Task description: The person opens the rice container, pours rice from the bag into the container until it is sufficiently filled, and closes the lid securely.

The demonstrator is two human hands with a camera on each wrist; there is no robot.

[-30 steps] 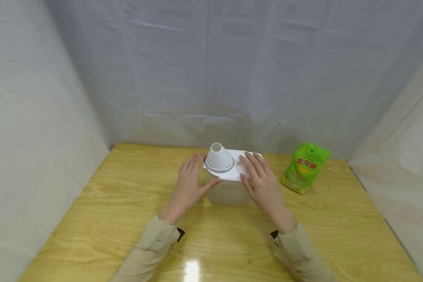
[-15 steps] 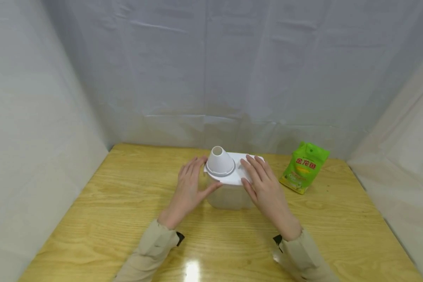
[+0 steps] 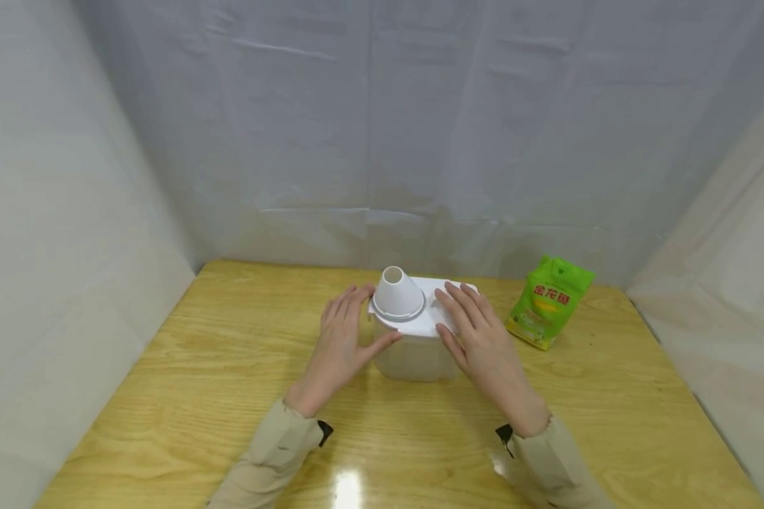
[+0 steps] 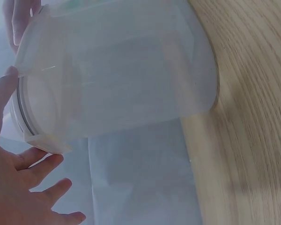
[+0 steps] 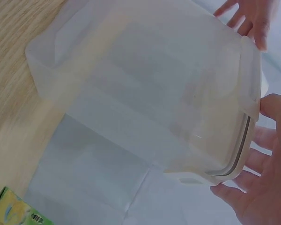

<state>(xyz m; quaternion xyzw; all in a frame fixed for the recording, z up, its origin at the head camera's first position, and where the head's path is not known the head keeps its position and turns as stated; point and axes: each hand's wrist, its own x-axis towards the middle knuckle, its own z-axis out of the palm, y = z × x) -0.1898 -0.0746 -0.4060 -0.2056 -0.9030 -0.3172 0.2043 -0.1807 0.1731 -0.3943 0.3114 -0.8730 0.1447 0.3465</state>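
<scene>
A translucent plastic storage container (image 3: pixel 417 359) stands upright on the wooden table, covered by a white lid (image 3: pixel 423 326). On the lid's left half sits a white cone-shaped cap (image 3: pixel 397 293) with an open round top. My left hand (image 3: pixel 339 343) holds the lid's left end, its thumb at the front rim and its fingers along the side. A side clip (image 4: pixel 48 143) touches those fingertips in the left wrist view. The right hand (image 3: pixel 484 343) grips the right end, with thumb on the front edge and fingers over the lid's top and side.
Behind and right of the container, a green and yellow bag (image 3: pixel 550 300) with red lettering stands on the table (image 3: pixel 229 367). White sheeting (image 3: pixel 293 141) hangs behind and on both sides of the table.
The container has shifted slightly toward me between both hands, then nearly stopped. Both hands keep their places on the lid; the bag stays put.
</scene>
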